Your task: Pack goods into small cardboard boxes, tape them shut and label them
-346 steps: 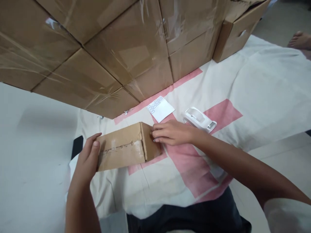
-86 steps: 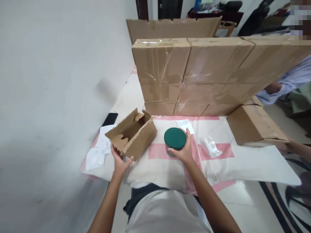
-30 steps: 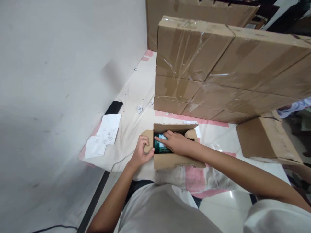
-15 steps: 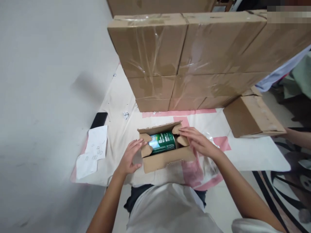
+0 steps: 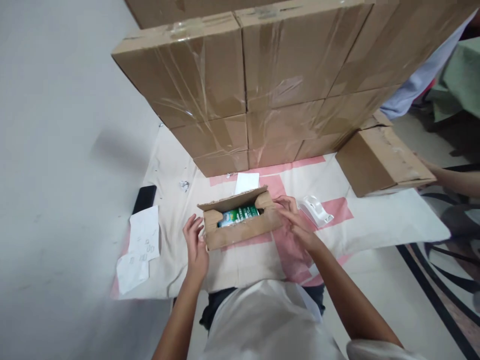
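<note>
A small cardboard box [image 5: 245,233] lies before me with its long flaps standing partly up and its end flaps folded inward. Inside it a green can [image 5: 240,215] with a blue-and-white label rests on its side, partly covered by the flaps. My left hand [image 5: 197,246] grips the box's left end, fingers curled at the side and thumb near the front corner. At the opposite end my right hand [image 5: 295,222] holds the box, its fingers bent against the right side.
Taped cardboard cartons [image 5: 285,80] are stacked behind the box. On the cloth are a white tape dispenser [image 5: 317,211], a white card [image 5: 247,183], a black phone [image 5: 145,199] and paper sheets [image 5: 143,235]. Another person's arm [image 5: 450,175] reaches a larger carton [image 5: 378,155] at right.
Both hands have shifted from the end flaps to the box's two ends. The end flaps are folded further in over the can, and the box is turned slightly. The view has moved.
</note>
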`<act>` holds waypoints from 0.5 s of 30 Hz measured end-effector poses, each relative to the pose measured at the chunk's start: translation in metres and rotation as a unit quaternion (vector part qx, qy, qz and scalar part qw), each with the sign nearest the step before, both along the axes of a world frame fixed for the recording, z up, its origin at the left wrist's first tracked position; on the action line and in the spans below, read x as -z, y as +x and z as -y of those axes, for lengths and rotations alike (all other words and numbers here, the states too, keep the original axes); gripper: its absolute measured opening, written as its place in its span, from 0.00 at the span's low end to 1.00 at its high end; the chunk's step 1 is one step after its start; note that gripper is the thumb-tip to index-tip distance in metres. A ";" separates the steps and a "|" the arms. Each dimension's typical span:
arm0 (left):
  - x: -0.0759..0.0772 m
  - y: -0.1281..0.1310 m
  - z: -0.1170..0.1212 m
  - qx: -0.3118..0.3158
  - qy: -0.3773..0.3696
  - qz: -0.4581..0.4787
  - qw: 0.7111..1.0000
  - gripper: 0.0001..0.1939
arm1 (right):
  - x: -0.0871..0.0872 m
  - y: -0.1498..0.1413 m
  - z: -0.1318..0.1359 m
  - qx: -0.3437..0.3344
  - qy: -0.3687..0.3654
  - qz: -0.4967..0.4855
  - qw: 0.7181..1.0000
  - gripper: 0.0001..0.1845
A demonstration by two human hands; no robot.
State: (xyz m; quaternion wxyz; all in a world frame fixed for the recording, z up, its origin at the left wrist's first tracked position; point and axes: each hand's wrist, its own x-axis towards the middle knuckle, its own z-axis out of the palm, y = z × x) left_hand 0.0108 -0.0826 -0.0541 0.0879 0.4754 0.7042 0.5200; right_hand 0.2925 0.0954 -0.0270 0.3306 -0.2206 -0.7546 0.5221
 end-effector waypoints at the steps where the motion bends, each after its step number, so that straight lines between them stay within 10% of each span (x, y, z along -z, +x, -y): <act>1: -0.003 0.006 0.000 -0.028 0.000 0.036 0.999 0.24 | 0.002 -0.002 0.002 0.009 -0.004 0.001 1.000 0.34; 5: -0.020 0.012 -0.005 -0.034 -0.004 -0.017 0.999 0.33 | 0.003 -0.022 0.003 0.047 0.011 0.051 0.998 0.50; 10: -0.050 -0.007 -0.013 0.058 -0.047 -0.336 0.939 0.46 | 0.005 -0.051 0.003 0.087 0.042 -0.024 0.995 0.35; 15: -0.068 -0.013 -0.007 0.228 -0.183 -0.454 0.842 0.40 | 0.011 -0.056 0.014 0.150 0.095 -0.034 0.984 0.11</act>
